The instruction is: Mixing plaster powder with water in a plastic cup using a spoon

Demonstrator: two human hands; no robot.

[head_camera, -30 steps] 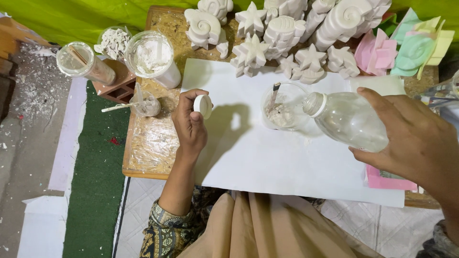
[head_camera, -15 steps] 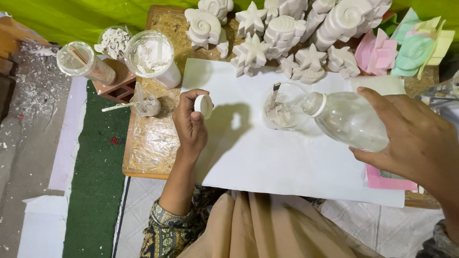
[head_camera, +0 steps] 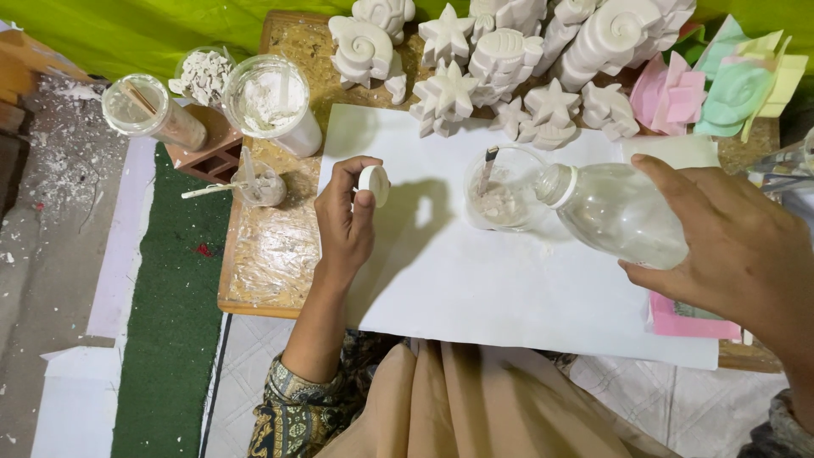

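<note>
Over the white sheet (head_camera: 475, 280), unchanged: left hand (head_camera: 348, 225) pinching cap (head_camera: 373, 185), right hand (head_camera: 738, 246) gripping tilted bottle (head_camera: 619, 212).

Bright, even daylight is falling from the upper right; my left hand (head_camera: 346, 222) is casting a soft grey shadow onto the large white paper sheet (head_camera: 475, 271). My right hand (head_camera: 736, 246) is looming slightly stretched at the frame's edge.
</note>
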